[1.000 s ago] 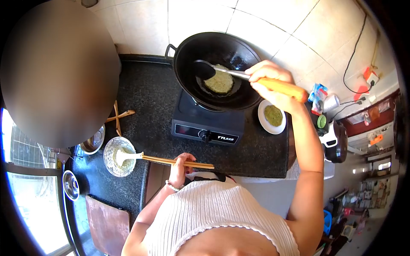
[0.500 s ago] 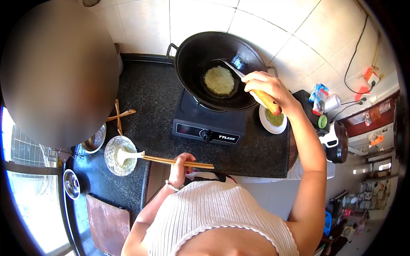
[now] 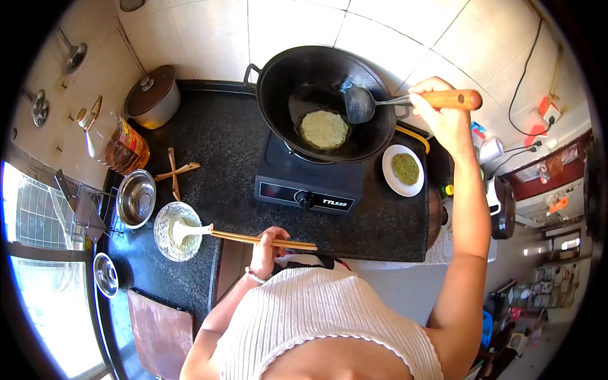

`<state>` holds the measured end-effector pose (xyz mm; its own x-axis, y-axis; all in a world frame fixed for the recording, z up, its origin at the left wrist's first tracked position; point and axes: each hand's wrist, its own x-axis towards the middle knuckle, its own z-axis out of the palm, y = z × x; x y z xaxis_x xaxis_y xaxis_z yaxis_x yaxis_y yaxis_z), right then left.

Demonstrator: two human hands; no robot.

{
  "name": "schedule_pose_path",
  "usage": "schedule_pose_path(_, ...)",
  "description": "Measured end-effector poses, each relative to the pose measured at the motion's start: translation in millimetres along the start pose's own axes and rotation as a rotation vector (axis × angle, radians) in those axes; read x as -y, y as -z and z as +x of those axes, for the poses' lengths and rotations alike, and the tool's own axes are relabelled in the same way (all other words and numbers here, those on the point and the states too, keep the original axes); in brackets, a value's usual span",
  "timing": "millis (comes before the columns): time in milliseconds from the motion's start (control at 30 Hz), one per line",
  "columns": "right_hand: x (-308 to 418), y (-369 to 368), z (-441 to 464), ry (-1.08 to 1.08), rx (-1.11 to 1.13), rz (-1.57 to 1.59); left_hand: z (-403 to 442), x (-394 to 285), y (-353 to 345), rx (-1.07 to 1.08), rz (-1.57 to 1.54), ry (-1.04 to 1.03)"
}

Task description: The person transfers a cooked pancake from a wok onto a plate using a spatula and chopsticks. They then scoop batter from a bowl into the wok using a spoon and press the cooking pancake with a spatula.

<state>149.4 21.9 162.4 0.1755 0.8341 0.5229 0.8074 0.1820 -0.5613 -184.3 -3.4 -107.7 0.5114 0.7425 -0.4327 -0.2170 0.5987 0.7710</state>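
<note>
My right hand is closed round the wooden handle of a metal spatula, whose dark rounded blade is inside the black wok. A pale green round pancake lies in the wok, just left of and below the blade. My left hand, low at the counter's front edge, grips a pair of wooden chopsticks. Their far ends point left, to the handle of a white spoon resting in a batter-smeared bowl. From this view I cannot tell whether they touch.
The wok sits on a black portable stove. A white plate with a green pancake stands right. Left are an oil bottle, a lidded pot, a steel bowl, crossed wooden sticks and a cutting board.
My right hand has moved up and right, swinging the spatula so its blade now lies right of the pancake. The pancake sits slightly lower in the wok. My left hand is still.
</note>
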Motion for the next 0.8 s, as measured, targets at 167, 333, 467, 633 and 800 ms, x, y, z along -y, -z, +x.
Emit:
schedule_pose_path(167,3.1,9.0,5.2,-0.126,-0.026,0.031,-0.9,0.1,-2.4,-0.023,0.003,0.005)
schedule_pose_path(333,3.9,11.2,7.5,-0.197,-0.07,0.033,-0.7,2.2,-2.0,-0.018,-0.009,0.015)
schedule_pose_path(467,4.5,11.3,10.7,-0.235,-0.085,0.041,-1.5,2.2,-2.9,-0.016,-0.007,0.005)
schedule_pose_path(633,-3.4,13.0,19.9,-0.265,-0.078,-0.012,-1.1,2.0,-4.4,-0.009,-0.003,0.004)
schedule_pose_path(800,-33.2,11.3,21.7,-0.34,-0.078,0.168,-0.4,-0.4,-3.9,-0.007,0.013,0.017)
